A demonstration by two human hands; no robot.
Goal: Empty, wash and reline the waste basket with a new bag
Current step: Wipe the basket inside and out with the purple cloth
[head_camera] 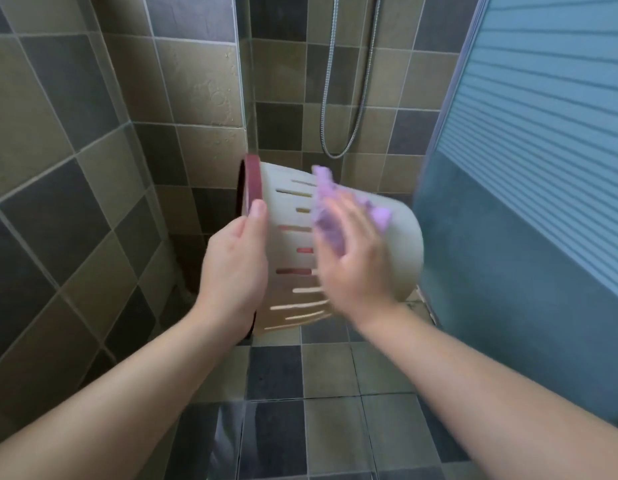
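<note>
Waste basket [338,244]: white, slotted, red-rimmed, held on its side above the tiled floor [335,393]
Left hand [236,265]: grips the rim
Right hand [352,258]: presses purple cloth [330,216] against basket wall
Writing: none readable

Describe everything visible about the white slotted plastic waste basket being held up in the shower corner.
The white plastic waste basket has a dark red rim band and rows of slots in its wall. It is held off the tiled floor, tipped on its side, mouth to the left, closed base to the right. No bag is visible on it. The left hand grips the rim, thumb on the band. The right hand presses a crumpled purple cloth against its outer wall; that hand is motion-blurred.
</note>
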